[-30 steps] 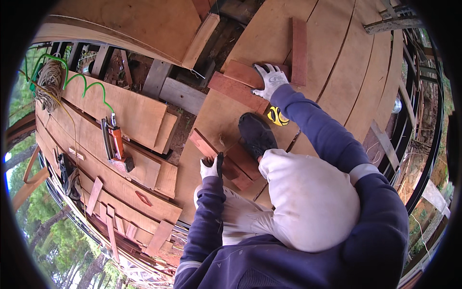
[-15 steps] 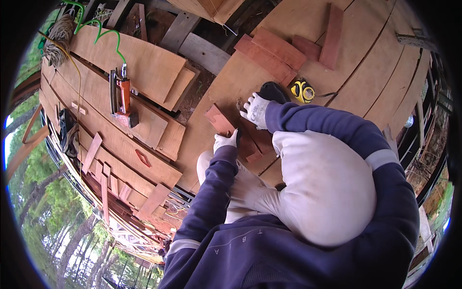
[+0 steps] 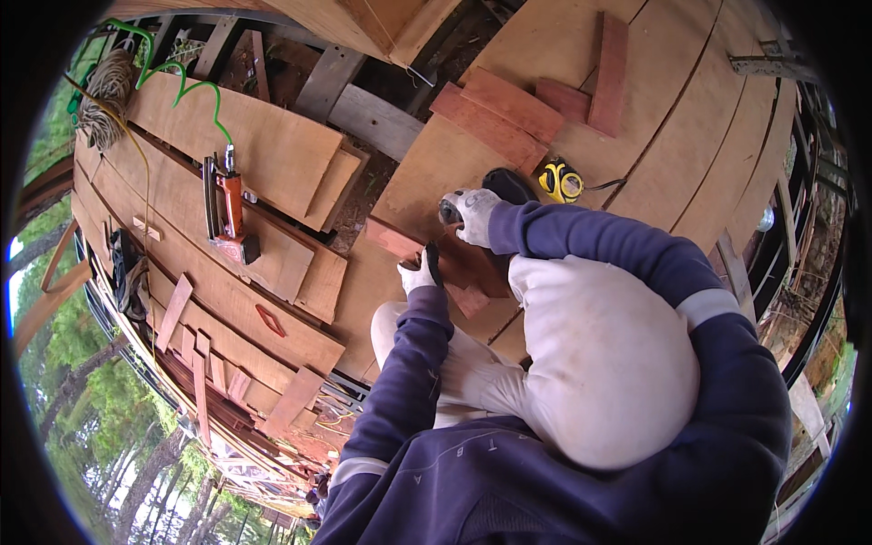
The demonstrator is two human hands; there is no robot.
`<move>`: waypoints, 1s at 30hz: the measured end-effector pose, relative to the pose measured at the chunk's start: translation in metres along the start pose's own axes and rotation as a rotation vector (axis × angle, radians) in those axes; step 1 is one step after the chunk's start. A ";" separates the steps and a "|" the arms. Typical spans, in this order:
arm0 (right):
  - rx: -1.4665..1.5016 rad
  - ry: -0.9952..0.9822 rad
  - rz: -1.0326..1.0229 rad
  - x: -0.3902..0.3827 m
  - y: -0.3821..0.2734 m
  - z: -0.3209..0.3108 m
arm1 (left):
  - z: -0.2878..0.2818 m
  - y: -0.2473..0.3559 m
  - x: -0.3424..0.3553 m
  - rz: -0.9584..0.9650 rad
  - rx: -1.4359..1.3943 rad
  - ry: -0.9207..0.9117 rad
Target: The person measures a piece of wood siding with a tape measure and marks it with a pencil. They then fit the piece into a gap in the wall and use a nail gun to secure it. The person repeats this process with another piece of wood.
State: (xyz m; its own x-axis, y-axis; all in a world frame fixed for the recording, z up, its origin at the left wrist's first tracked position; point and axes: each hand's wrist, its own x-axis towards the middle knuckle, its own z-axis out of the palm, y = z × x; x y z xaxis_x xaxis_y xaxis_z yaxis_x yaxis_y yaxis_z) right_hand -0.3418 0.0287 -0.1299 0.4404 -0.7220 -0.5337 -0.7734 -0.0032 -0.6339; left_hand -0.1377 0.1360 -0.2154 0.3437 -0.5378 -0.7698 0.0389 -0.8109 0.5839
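Note:
I wear white gloves with dark palms. My left hand (image 3: pixel 421 272) grips the near edge of a short reddish wooden board (image 3: pixel 392 237), tilted up in front of my knees. My right hand (image 3: pixel 469 216) is beside the board's far right side, fingers curled inward; what they hold, if anything, is hidden. Darker reddish boards (image 3: pixel 481 265) lie beneath and between my hands, partly covered by them. A small reddish offcut (image 3: pixel 468 300) is by my left wrist. Behind my right hand rests the dark tip of my shoe (image 3: pixel 510 185), with a yellow and black tape measure (image 3: pixel 560 181) to its right.
Reddish planks (image 3: pixel 509 109) lie ahead on the plywood floor (image 3: pixel 672 136). An orange nail gun (image 3: pixel 231 204) with a green coiled hose (image 3: pixel 186 77) sits at left, near a rope bundle (image 3: pixel 107 95). Gaps between the sheets expose ground and beams (image 3: pixel 372 118).
My right hand has turned and its fingers have curled in from a spread pose. The board in my left hand has tilted and swung slightly left. The view has shifted a little.

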 end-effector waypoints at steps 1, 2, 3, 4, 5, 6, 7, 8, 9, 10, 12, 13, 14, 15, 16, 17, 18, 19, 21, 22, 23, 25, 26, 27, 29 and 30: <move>0.075 0.047 0.015 0.002 0.001 0.001 | 0.005 0.015 -0.004 0.076 0.106 0.056; 0.151 0.095 0.031 0.004 0.001 0.003 | 0.010 0.027 0.003 0.123 0.249 0.070; 0.196 0.224 0.016 0.009 0.010 0.010 | 0.015 0.052 -0.002 0.144 0.319 0.075; 0.257 0.281 0.016 0.010 0.013 0.007 | 0.019 0.081 -0.010 0.165 0.389 0.078; 0.313 0.336 0.015 0.010 0.014 -0.002 | 0.021 0.095 -0.007 0.279 0.495 0.142; 0.370 0.392 0.016 0.011 0.015 -0.011 | 0.023 0.109 -0.006 0.395 0.601 0.203; 0.441 0.512 0.046 0.013 0.018 -0.019 | 0.025 0.139 -0.019 0.381 0.635 0.133; 0.480 0.624 0.051 0.015 0.023 -0.028 | 0.027 0.150 -0.017 0.401 0.733 0.150; 0.518 0.740 0.063 0.016 0.032 -0.037 | 0.028 0.160 -0.020 0.471 0.827 0.156; 0.548 0.855 0.074 0.014 0.041 -0.046 | 0.030 0.169 -0.023 0.540 0.915 0.160; 0.566 0.937 0.110 0.001 0.060 -0.062 | 0.031 0.178 -0.024 0.501 1.069 0.089; 0.570 0.979 0.129 -0.008 0.070 -0.069 | 0.030 0.176 -0.021 0.518 1.102 0.049; 0.587 1.029 0.174 -0.018 0.080 -0.074 | 0.028 0.171 -0.018 0.534 1.135 0.010; 0.599 1.078 0.215 -0.029 0.091 -0.080 | 0.027 0.164 -0.016 0.554 1.133 -0.021; 0.619 1.117 0.259 -0.042 0.102 -0.082 | 0.027 0.161 -0.018 0.557 1.148 -0.053; 0.563 1.115 0.315 -0.056 0.122 -0.081 | 0.029 0.158 -0.020 0.558 1.162 -0.083; 0.514 1.112 0.369 -0.068 0.146 -0.076 | 0.029 0.156 -0.020 0.561 1.181 -0.108; 0.470 1.104 0.415 -0.074 0.155 -0.076 | 0.027 0.154 -0.017 0.632 1.185 -0.125; 0.354 0.978 0.342 -0.087 0.153 -0.073 | 0.021 0.145 -0.006 0.766 1.184 -0.147; 0.297 0.911 0.302 -0.095 0.145 -0.072 | 0.018 0.145 -0.004 0.830 1.183 -0.155; 0.175 0.728 0.279 -0.102 0.139 -0.070 | 0.015 0.145 -0.001 0.830 1.000 -0.110; -0.157 0.580 0.295 -0.108 0.114 -0.054 | 0.007 0.153 0.000 0.821 0.650 -0.008; -0.322 0.504 0.295 -0.108 0.103 -0.047 | 0.000 0.155 0.002 0.796 0.570 0.083; -0.399 0.327 0.390 -0.106 0.096 -0.043 | -0.012 0.152 0.007 0.777 0.499 0.089; -0.254 0.381 0.413 -0.100 0.102 -0.039 | -0.036 0.131 0.025 0.579 0.330 0.034; -0.181 0.402 0.429 -0.099 0.109 -0.037 | -0.042 0.119 0.023 0.498 0.250 -0.041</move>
State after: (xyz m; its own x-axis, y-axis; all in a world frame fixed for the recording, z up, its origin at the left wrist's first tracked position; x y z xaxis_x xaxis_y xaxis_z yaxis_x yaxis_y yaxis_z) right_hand -0.4865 0.0747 -0.1256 -0.1068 -0.8891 -0.4451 -0.9243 0.2537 -0.2851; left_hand -0.0858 0.0362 -0.1528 0.2265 -0.8745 -0.4288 -0.3441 -0.4837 0.8047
